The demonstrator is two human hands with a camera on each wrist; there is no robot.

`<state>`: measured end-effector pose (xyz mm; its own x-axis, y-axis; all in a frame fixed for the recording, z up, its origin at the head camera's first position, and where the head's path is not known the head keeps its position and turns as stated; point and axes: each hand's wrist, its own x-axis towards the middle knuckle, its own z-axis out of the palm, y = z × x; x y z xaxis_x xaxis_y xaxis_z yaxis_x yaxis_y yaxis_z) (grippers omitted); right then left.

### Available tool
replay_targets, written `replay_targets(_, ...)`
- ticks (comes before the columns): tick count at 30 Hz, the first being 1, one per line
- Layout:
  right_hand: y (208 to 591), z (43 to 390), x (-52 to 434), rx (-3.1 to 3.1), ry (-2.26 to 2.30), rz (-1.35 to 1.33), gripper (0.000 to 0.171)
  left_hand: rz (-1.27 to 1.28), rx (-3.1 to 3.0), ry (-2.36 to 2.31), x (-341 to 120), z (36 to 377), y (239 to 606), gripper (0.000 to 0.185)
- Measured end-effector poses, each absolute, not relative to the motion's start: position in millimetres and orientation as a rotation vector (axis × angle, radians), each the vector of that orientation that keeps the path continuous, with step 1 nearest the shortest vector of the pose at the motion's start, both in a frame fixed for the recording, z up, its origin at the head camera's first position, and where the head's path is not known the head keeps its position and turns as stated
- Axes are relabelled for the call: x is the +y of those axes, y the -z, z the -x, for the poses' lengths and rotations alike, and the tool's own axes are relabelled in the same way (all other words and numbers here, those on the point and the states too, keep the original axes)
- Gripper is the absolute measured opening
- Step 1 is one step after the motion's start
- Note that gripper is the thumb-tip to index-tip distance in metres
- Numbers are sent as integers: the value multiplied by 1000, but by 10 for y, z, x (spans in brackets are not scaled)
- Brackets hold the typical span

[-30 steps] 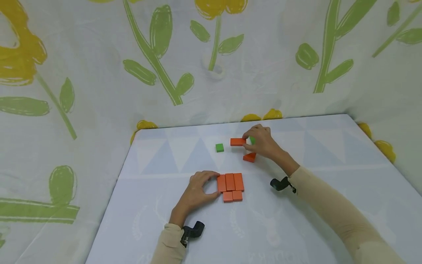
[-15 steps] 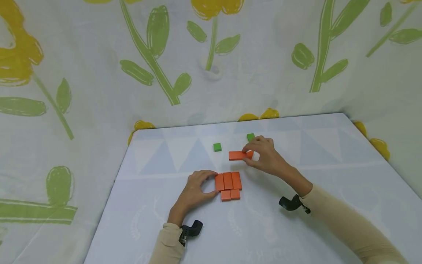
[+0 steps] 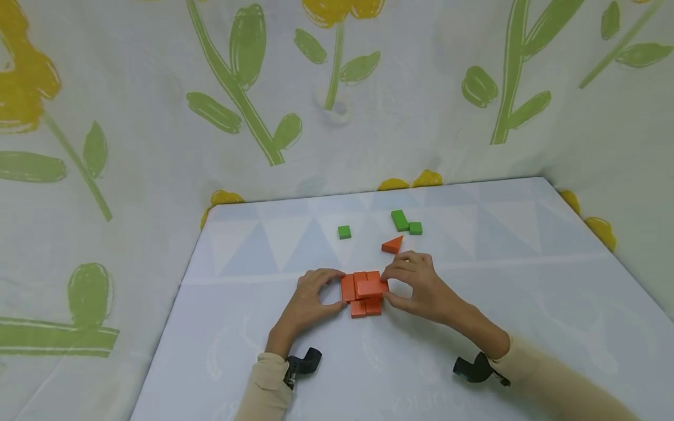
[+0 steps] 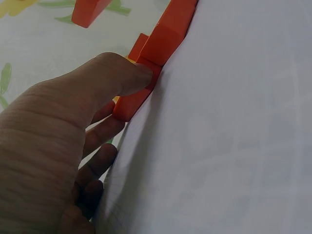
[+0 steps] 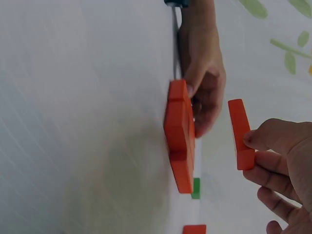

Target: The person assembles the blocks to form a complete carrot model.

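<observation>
Right hand (image 3: pixel 421 289) fingertips pinch a long orange block (image 3: pixel 371 287) by its end, holding it flat just above the orange block cluster (image 3: pixel 363 294), not seated yet; the right wrist view shows a clear gap between the two. A second ago that block lay near the green pieces at the far side, so it has been carried over and now hangs above the build. Left hand (image 3: pixel 310 301): thumb and curled fingers brace the cluster's left edge, same as before. Orange triangle (image 3: pixel 392 245) sits loose just behind the right hand. Beyond it, green bar (image 3: pixel 399 220) and green cube (image 3: pixel 415 228) are touching, and another green cube (image 3: pixel 344 232) sits apart on the table (image 3: pixel 526 280).
</observation>
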<state>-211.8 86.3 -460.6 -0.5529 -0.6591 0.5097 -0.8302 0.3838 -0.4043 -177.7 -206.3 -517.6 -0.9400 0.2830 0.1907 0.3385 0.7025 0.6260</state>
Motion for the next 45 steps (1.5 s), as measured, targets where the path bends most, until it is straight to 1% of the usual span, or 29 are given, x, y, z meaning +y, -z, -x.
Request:
replay_targets(10,4755,1840,809,-2317,-879,-1394,28,522,-2823,1070,-2067,1782,5166,54)
replay_targets(16,4847,1756,791,-2305,-847,-1425,29,533,-2818,1067,-2070,1784,5158,53)
replay_targets(31,4944,1773,761,-2334,-764,-1416,27,521,-2808,1063,-2071,1791,5146,53)
replay_targets(39,4971,1771,759,-2378,-777,-1411,30,516,-2805,1073,-2059,1771,5131,54)
replay_targets(42,4940,1817,771,-2383,-800,-1391,30,525,-2798,1075,-2055,1767,5138,54)
replay_targets(45,4872,1940,796,-2420,-807,-1318,29,527,-2799,1076,-2052,1765,5148,54)
